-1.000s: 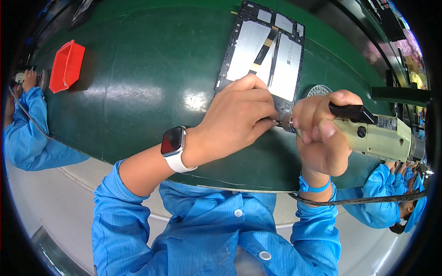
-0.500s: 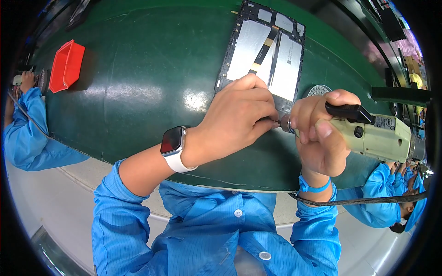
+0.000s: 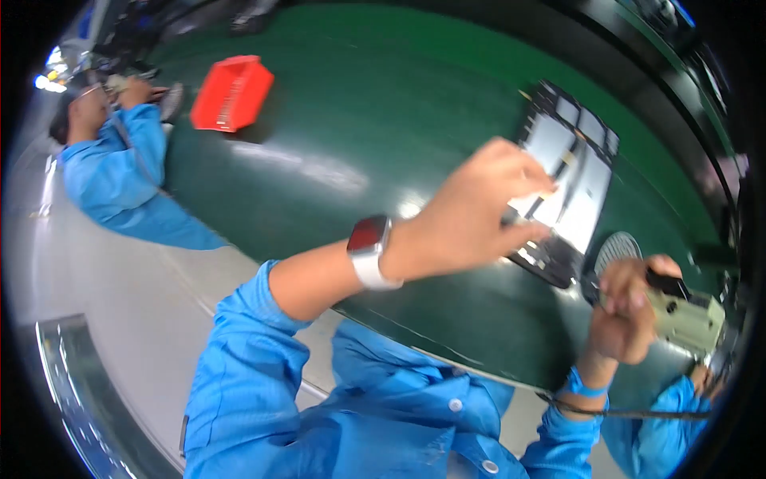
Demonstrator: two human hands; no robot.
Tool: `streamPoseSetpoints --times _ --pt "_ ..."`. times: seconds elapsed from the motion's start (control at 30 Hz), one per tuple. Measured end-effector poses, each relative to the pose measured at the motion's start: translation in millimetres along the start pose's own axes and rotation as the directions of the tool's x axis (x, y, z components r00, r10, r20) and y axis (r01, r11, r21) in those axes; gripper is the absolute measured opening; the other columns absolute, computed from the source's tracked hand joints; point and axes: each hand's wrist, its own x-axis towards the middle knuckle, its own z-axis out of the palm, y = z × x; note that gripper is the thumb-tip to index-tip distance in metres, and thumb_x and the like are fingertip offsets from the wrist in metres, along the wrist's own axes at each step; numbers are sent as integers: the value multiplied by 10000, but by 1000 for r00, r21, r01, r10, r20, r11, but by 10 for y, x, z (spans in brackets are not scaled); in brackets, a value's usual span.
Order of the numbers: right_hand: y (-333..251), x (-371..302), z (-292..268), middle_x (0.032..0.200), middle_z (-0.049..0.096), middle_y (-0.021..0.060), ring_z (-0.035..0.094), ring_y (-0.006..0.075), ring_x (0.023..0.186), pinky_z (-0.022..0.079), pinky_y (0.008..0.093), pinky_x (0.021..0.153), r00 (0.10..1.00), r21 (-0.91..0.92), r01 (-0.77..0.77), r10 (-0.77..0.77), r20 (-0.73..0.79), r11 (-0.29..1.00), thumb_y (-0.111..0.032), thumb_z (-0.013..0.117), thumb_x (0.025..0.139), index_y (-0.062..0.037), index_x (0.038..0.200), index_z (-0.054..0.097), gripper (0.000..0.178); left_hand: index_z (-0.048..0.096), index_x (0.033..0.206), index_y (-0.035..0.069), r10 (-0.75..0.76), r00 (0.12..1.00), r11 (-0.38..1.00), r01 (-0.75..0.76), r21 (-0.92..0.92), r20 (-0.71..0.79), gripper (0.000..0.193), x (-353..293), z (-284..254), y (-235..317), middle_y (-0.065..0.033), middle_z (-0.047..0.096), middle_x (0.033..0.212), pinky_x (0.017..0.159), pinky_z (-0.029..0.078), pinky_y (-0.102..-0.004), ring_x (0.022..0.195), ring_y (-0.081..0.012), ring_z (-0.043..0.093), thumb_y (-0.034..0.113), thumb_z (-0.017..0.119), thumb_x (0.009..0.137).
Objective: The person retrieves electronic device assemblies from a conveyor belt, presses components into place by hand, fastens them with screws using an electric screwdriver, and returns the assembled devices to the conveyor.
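Observation:
My left hand (image 3: 471,211), with a watch (image 3: 369,243) on its wrist, hovers at the left edge of a tablet (image 3: 589,199) whose inside is exposed. Its thumb and fingers are apart, slightly blurred, and nothing shows between them. The tablet lies on the green table with silvery panels, a dark frame and a dark ribbon strip. My right hand (image 3: 624,307) is wrapped around a pale green electric screwdriver (image 3: 690,323) with a black lever. The tool lies roughly level, and its tip end points toward the tablet's lower right corner.
Beside the screwdriver tip is a round, perforated-looking dish (image 3: 618,246). A red bin (image 3: 254,89) with small pieces inside stands at the far left of the green table (image 3: 351,104). A dark cable (image 3: 654,414) runs by my right wrist. People in blue sit on both sides.
My view has swung left, so things sit farther right. The left hand has come away from the screwdriver tip, its fingers now spread. The right hand still grips the tool, apart from the left.

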Motion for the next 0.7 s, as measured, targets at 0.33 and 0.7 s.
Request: streamPoseSetpoints --times 0.33,0.7 --pt "-93 -74 -178 674 447 10 414 108 530 398 304 582 999 -144 39 -44 -33 989 -128 596 875 -19 1213 473 376 646 1234 -36 -567 183 738 545 -397 -803 452 877 -2551 -2656 -138 702 1111 844 501 -402 965 -269 635 157 756 840" --pt "96 0 -437 665 449 33 428 120 540 388 270 544 981 -298 27 -84 -178 954 -87 591 834 6 1187 463 387 638 1163 133 -806 -178 434 471 -768 -564 313 417 -3963 -3572 -87 658 1144 694 509 -443 849 -276 639 296 724 911"
